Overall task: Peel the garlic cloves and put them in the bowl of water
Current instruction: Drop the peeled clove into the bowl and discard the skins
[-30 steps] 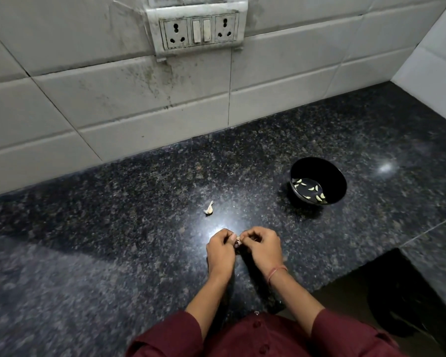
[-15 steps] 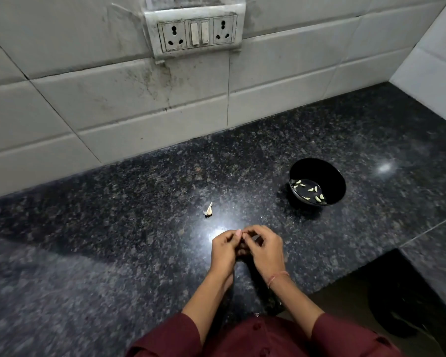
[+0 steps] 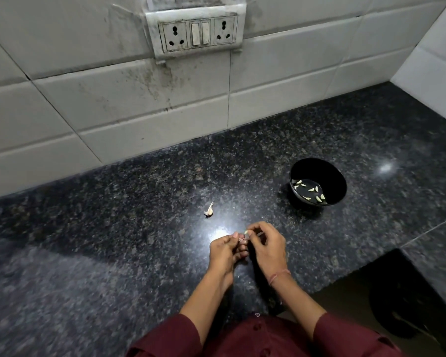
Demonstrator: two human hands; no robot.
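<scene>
My right hand (image 3: 268,248) pinches a pale garlic clove (image 3: 246,232) at its fingertips. My left hand (image 3: 225,252), fingers curled, seems to nip a scrap of skin (image 3: 241,239), though it is too small to be sure. Below is the dark granite counter (image 3: 113,228). An unpeeled clove (image 3: 209,210) lies just ahead. The black bowl (image 3: 337,186), with peeled cloves (image 3: 310,190) in water, sits farther right.

Close to the front edge of the desk (image 3: 113,240), a pale garlic clove (image 3: 247,232) is pinched in the fingertips of the right hand (image 3: 268,246), and a scrap of skin (image 3: 241,239) is held by the left hand (image 3: 225,252). An unpeeled clove (image 3: 208,210) is seen lying just behind them. Peeled cloves (image 3: 310,189) are held in water in a black bowl (image 3: 331,176) further right.
</scene>
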